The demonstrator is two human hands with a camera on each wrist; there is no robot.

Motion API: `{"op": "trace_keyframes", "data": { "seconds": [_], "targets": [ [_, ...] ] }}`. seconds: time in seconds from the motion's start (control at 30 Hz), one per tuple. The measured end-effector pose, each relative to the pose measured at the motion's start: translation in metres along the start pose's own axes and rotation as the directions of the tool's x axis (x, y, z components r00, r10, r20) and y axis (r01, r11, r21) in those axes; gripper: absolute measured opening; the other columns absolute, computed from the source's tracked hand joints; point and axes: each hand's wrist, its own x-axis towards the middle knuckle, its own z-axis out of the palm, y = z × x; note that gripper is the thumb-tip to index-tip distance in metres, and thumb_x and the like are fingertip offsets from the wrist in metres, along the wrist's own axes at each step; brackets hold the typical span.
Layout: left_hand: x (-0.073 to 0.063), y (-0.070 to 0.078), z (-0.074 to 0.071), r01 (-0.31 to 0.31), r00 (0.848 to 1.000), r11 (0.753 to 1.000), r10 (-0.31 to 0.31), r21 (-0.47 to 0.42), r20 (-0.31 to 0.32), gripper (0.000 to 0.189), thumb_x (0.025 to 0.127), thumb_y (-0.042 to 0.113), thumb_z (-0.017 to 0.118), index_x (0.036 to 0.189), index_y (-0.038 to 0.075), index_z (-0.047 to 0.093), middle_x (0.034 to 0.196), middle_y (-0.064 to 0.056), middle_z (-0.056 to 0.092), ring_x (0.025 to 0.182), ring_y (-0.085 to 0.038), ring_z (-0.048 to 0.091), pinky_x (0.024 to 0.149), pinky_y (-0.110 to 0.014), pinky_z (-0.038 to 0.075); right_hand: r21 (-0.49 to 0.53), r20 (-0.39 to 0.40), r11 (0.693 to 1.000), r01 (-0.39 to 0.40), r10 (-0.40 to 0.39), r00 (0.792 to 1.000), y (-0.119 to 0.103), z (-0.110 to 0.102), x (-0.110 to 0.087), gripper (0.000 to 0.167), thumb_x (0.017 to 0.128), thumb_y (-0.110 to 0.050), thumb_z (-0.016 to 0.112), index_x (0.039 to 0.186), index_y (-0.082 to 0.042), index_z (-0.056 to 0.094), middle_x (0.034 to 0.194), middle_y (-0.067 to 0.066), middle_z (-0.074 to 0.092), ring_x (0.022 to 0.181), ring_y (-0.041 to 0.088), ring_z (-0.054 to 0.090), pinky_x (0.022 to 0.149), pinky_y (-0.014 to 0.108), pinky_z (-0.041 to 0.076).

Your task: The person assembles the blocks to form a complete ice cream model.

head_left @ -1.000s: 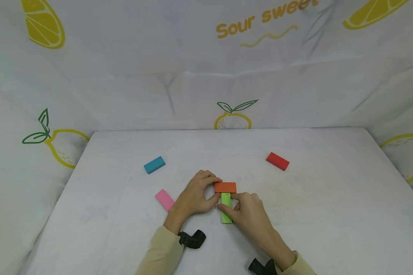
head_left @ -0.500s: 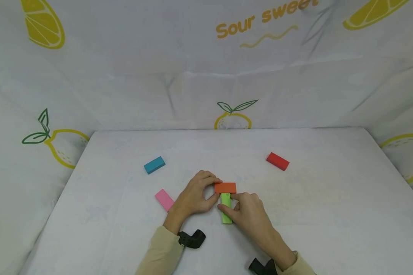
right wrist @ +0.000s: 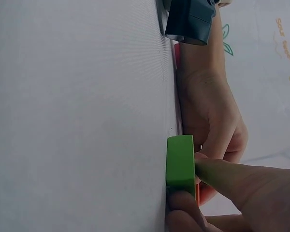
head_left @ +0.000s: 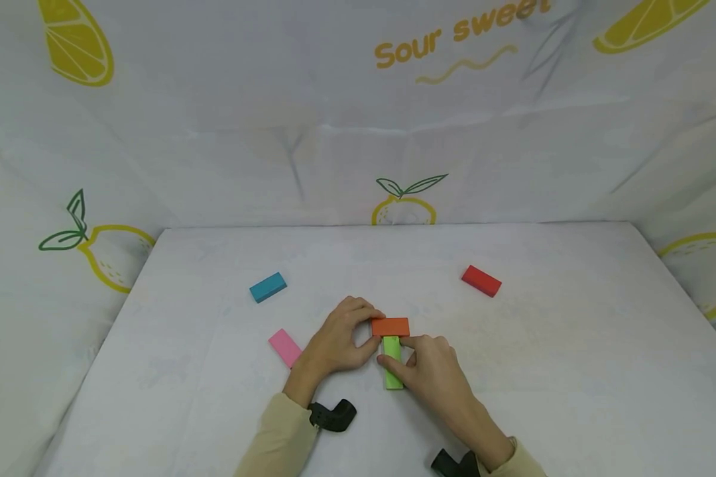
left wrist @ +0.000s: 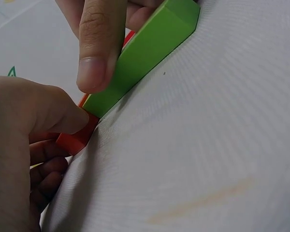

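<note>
An orange block (head_left: 390, 326) lies crosswise on the white table, and a light green block (head_left: 393, 379) meets the middle of its near long side, so the two make a T. My left hand (head_left: 341, 338) pinches the orange block's left end, thumb on the near side and fingers at the far side. From the right, my right hand (head_left: 434, 368) holds the green block between thumb and fingers. In the left wrist view the green block (left wrist: 145, 58) lies flat against the cloth, its end right at the orange block (left wrist: 79, 135). The right wrist view shows the green block's end face (right wrist: 180, 162).
A pink block (head_left: 286, 348) lies beside my left wrist, partly covered by it. Farther back are a blue block (head_left: 268, 287) at the left and a red block (head_left: 481, 281) at the right. Lemon-printed white cloth (head_left: 244, 172) rises behind the table.
</note>
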Motion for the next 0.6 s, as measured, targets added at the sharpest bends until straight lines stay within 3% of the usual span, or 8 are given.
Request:
{"op": "trace_keyframes", "data": {
  "seconds": [0.2,0.33,0.6],
  "targets": [
    [0.000,0.001,-0.001,-0.006,1.000,1.000,0.006,-0.010,-0.009,0.027,0.086,0.016,0.072,0.113,0.010,0.075,0.106,0.000,0.071,0.103,-0.015,0.060,0.095,-0.034,0.055,-0.053,-0.019,0.998,-0.014,0.013,1.000,0.000,-0.004,-0.001,0.043,0.083,-0.031,0.084,0.110,0.001,0.077,0.045,-0.007,0.046,0.041,0.006,0.039,0.042,0.019,0.028],
    [0.000,0.001,-0.001,-0.025,0.999,1.000,0.025,-0.006,-0.023,0.026,0.086,0.014,0.072,0.111,0.010,0.075,0.105,0.000,0.072,0.102,-0.015,0.060,0.094,-0.033,0.054,-0.053,-0.045,0.998,-0.021,0.018,0.999,0.002,-0.012,0.001,0.035,0.086,-0.029,0.082,0.108,-0.002,0.078,0.046,-0.006,0.045,0.041,0.007,0.038,0.043,0.019,0.027],
    [0.000,0.001,-0.002,-0.011,1.000,1.000,0.010,-0.009,-0.014,0.025,0.087,0.015,0.071,0.111,0.010,0.075,0.104,0.000,0.072,0.101,-0.015,0.060,0.093,-0.033,0.054,-0.072,-0.149,0.994,0.081,-0.091,0.985,0.014,-0.029,0.010,0.024,0.087,-0.021,0.081,0.104,-0.003,0.078,0.053,-0.003,0.055,0.048,0.008,0.044,0.048,0.019,0.035]
  ]
}}
